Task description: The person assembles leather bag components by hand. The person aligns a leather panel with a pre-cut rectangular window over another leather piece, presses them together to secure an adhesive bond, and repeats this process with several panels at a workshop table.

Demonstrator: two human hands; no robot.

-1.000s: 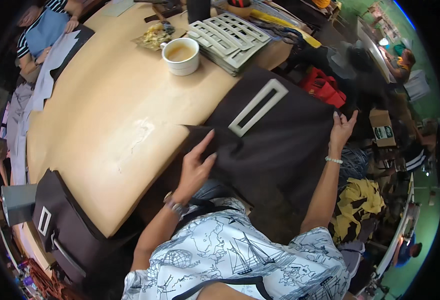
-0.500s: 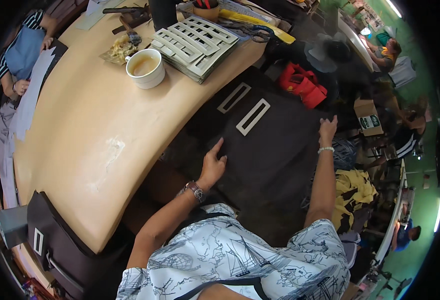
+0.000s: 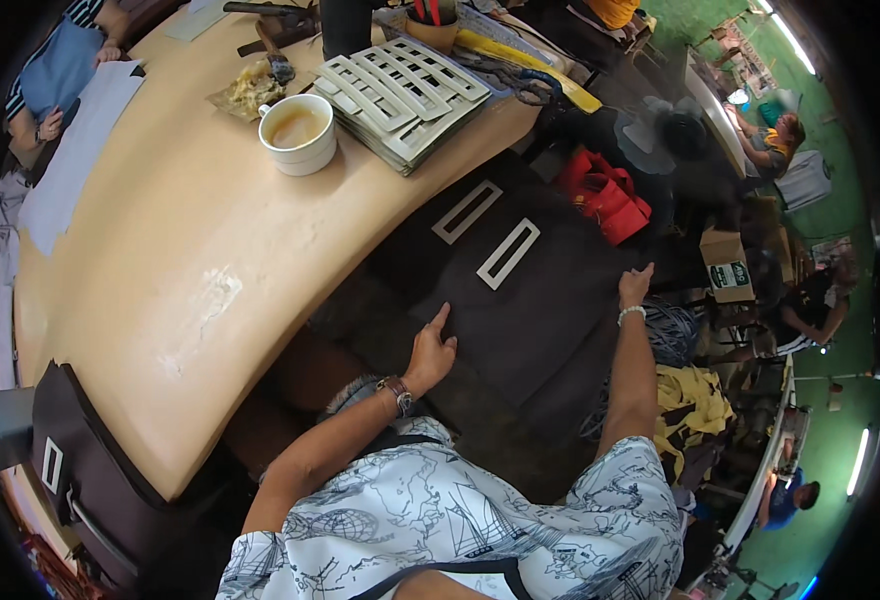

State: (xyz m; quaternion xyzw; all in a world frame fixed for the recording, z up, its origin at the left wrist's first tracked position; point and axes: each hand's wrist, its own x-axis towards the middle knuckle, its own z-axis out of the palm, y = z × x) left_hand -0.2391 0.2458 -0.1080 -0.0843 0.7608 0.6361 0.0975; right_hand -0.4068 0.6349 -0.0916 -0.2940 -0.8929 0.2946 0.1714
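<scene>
A wide dark brown panel (image 3: 535, 320), cloth or leather-like, is stretched between my hands beside the table. Its left edge is pinched in my left hand (image 3: 432, 355), the index finger lying out along it. My right hand (image 3: 636, 286) grips the opposite edge, index finger also extended; the other fingertips are hidden. On the panel's far part lie two rectangular frames with open centres: a pale frame (image 3: 496, 274) nearer me and a second frame (image 3: 444, 229) beyond it, close to the table edge.
The curved wooden table (image 3: 160, 300) carries a coffee cup (image 3: 305, 158), a stack of pale slotted pieces (image 3: 400, 95), a hammer (image 3: 276, 62) and scissors (image 3: 530, 85). A red bag (image 3: 608, 195) lies past the panel. Yellow scraps (image 3: 690, 405) are heaped at right. Other people sit around.
The view has shifted slightly. My right hand has come a little nearer and leftward, with the panel and its frames lower in view. Both hands keep their hold.
</scene>
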